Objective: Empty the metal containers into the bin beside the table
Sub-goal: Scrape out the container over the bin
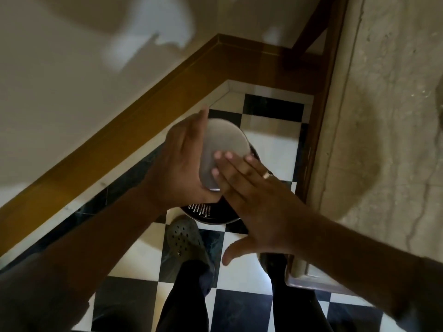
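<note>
The left hand (pixel 182 161) grips an upturned metal container (pixel 224 149) above the dark bin (pixel 208 213) on the checkered floor (pixel 271 140); the right hand (pixel 259 200), fingers flat, touches its base beside the table (pixel 383 116) edge.

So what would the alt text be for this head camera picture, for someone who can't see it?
A person's left hand holds a round grey metal container upturned, base showing, over a dark perforated bin, while the flat right hand rests its fingers on that base. Below are a black-and-white checkered floor and a grey perforated clog.
</note>
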The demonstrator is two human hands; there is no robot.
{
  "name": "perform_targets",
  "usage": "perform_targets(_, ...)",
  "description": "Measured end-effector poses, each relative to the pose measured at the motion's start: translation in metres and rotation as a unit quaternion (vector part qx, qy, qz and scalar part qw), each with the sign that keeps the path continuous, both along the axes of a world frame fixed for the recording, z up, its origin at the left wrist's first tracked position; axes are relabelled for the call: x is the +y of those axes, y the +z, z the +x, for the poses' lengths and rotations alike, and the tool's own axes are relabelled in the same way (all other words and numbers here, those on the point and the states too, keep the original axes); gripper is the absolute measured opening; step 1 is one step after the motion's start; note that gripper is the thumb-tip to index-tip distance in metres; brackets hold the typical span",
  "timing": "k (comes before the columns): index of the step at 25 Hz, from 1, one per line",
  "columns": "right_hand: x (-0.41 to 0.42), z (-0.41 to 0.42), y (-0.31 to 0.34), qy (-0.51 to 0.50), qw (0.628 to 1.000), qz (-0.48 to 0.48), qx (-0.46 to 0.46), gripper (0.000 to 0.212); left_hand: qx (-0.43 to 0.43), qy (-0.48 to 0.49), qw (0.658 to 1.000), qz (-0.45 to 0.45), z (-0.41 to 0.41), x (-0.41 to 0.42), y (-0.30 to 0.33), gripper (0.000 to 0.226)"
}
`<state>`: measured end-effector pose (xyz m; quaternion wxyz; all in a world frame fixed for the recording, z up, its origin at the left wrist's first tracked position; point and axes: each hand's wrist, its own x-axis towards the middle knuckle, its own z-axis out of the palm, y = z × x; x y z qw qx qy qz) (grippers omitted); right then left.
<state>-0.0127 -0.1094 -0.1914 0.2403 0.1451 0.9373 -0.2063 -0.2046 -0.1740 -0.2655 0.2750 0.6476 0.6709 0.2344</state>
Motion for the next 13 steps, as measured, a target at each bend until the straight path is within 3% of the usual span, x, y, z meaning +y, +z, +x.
perform_targets(2,0.007,-0.002,-0.007,-0.014,1.000,0.000,-0.003,0.134,0.025,-0.001,0.999,0.033,0.000,0.000,-0.005,0.129)
perform_targets(5,0.020,0.000,0.004,-0.108,0.964,0.025,0.241,0.134,0.039,-0.038,0.998,0.020,0.002,-0.012,-0.013,0.133)
perform_targets(7,0.019,0.003,0.008,-0.151,0.927,0.049,0.339,0.135,0.027,-0.030,0.999,-0.002,0.005,-0.016,-0.013,0.140)
perform_targets(8,0.014,0.004,0.006,-0.144,0.933,0.055,0.326,0.135,0.023,-0.023,0.999,-0.003,0.007,-0.016,-0.013,0.141)
perform_targets(9,0.009,0.003,0.001,-0.099,0.961,0.047,0.253,0.135,0.020,-0.016,1.000,-0.001,0.008,-0.016,-0.014,0.140)
perform_targets(11,-0.003,0.004,-0.017,0.011,1.000,0.014,0.025,0.136,0.011,0.006,1.000,-0.012,0.014,-0.016,-0.014,0.136)
perform_targets(13,-0.008,0.006,-0.034,0.039,0.999,0.019,-0.019,0.134,-0.008,0.035,0.998,-0.044,0.016,-0.017,-0.010,0.137)
